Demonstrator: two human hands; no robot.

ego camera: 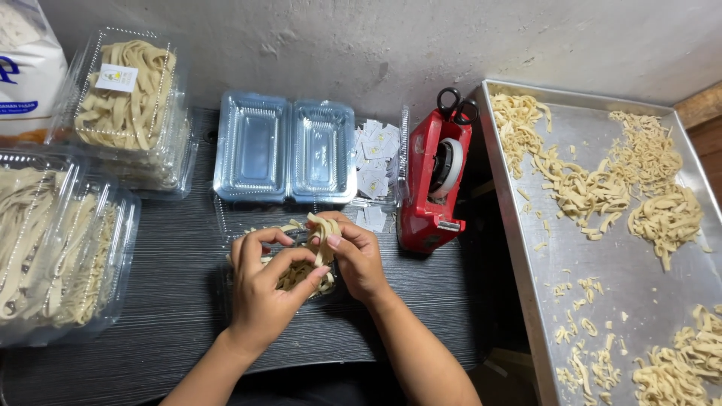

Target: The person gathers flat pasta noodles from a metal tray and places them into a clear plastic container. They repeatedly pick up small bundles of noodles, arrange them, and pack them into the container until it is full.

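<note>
My left hand [265,289] and my right hand [355,256] meet over a clear plastic container [226,225] on the dark table. Both hands grip a bundle of flat pale noodles [322,227], which loops up between the fingers and hangs down into the container. More noodle strands lie under my left palm, partly hidden.
An open empty clear clamshell box [284,148] lies behind the hands, small paper labels [374,154] beside it. A red tape dispenser [430,184] with scissors [456,103] stands to the right. A metal tray [526,301] holds loose noodles. Filled noodle boxes [128,98] stack at left.
</note>
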